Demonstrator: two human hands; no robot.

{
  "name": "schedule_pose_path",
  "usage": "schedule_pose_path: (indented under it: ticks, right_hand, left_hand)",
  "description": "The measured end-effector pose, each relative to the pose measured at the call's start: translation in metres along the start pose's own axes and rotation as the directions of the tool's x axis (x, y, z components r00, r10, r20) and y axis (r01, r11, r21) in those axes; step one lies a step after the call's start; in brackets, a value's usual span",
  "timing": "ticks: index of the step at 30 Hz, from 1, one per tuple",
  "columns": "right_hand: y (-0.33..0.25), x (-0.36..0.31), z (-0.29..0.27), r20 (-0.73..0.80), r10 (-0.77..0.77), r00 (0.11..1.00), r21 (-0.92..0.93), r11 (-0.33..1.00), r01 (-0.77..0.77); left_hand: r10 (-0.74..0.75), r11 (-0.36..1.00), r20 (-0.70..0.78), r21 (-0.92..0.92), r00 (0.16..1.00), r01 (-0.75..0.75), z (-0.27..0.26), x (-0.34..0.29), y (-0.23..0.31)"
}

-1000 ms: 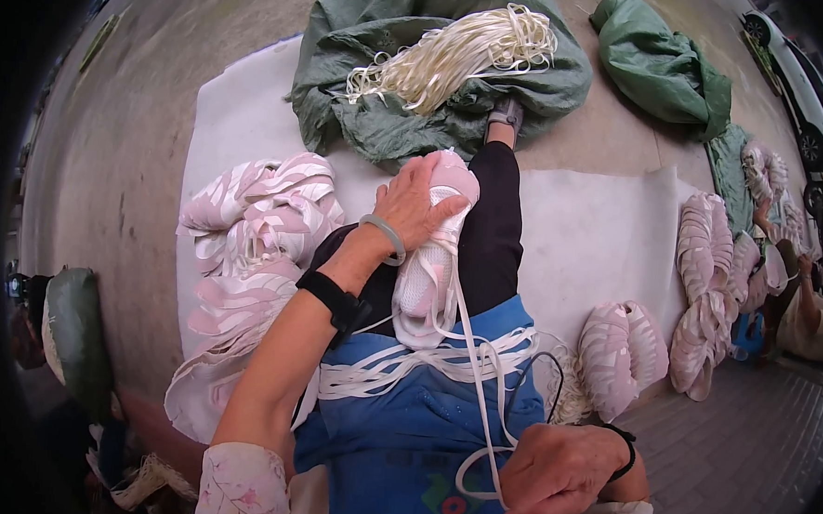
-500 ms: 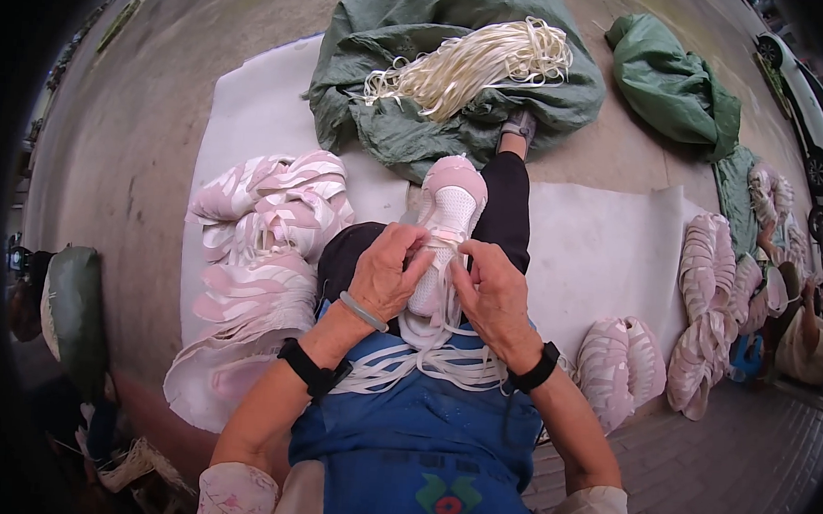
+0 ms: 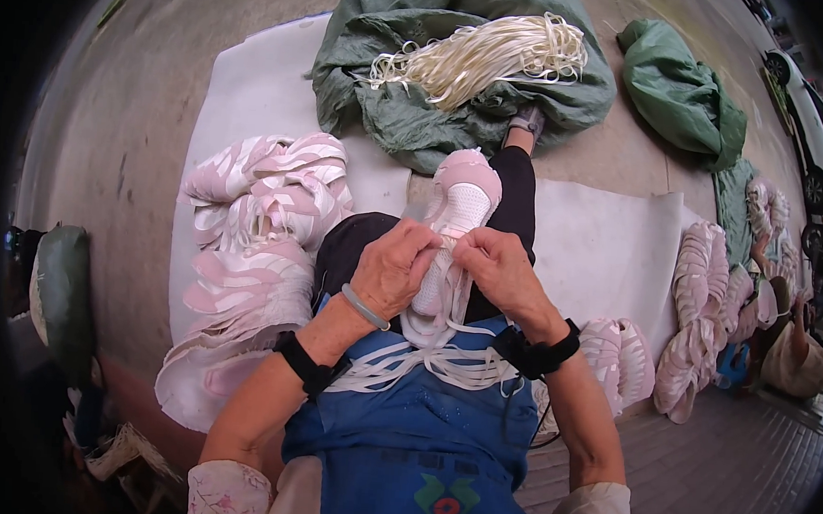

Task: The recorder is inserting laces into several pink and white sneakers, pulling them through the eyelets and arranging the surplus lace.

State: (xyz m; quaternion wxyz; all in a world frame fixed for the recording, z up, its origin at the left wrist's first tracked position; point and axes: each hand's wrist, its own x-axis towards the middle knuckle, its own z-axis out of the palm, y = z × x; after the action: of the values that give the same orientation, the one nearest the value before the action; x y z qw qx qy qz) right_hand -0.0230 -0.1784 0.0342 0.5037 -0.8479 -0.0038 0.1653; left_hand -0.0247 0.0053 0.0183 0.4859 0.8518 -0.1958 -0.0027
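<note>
A pink and white shoe upper (image 3: 469, 187) lies on my lap, its rounded toe pointing away from me. Over its middle, my left hand (image 3: 394, 270) and my right hand (image 3: 504, 273) are closed in pinches with the fingertips almost meeting. Between them runs a white shoelace (image 3: 448, 244) at the lace holes; the fingertips cover exactly where it is gripped. Loose lace trails down the tongue toward me. A bunch of white laces (image 3: 415, 366) is spread across my blue apron (image 3: 403, 424), just below the upper.
Stacked pink and white uppers (image 3: 271, 189) lie left on a white sheet (image 3: 607, 258), with more uppers (image 3: 615, 361) at the right. Cream laces (image 3: 487, 61) rest on a green sack (image 3: 372, 115) ahead. Another green sack (image 3: 681, 94), a person (image 3: 797, 356) and a white car (image 3: 809, 129) are farther right.
Both hands have drawn together over the upper, my right fingers closing into a pinch beside the left. The upper's toe has shifted slightly right in the view.
</note>
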Motion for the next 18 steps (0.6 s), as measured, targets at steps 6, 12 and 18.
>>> schedule_pose_path:
  ticks: [6, 12, 18]
  right_hand:
    - [-0.018, -0.011, 0.008, -0.245, -0.061, 0.968, -0.307, 0.952, -0.017]
    - [0.003, -0.031, 0.010, -0.301, 0.039, 0.953, -0.177, 0.979, -0.096]
    - [-0.016, -0.044, 0.031, -0.129, -0.049, 0.990, -0.552, 0.833, -0.031]
  left_hand:
    - [0.027, 0.998, 0.010, 0.054, 1.000, -0.027, -0.003, 0.003, -0.002]
    - [-0.004, 0.999, -0.042, 0.045, 0.999, 0.006, 0.000, 0.007, -0.006]
    - [0.015, 0.997, -0.005, 0.072, 1.000, -0.014, 0.002, 0.012, -0.016]
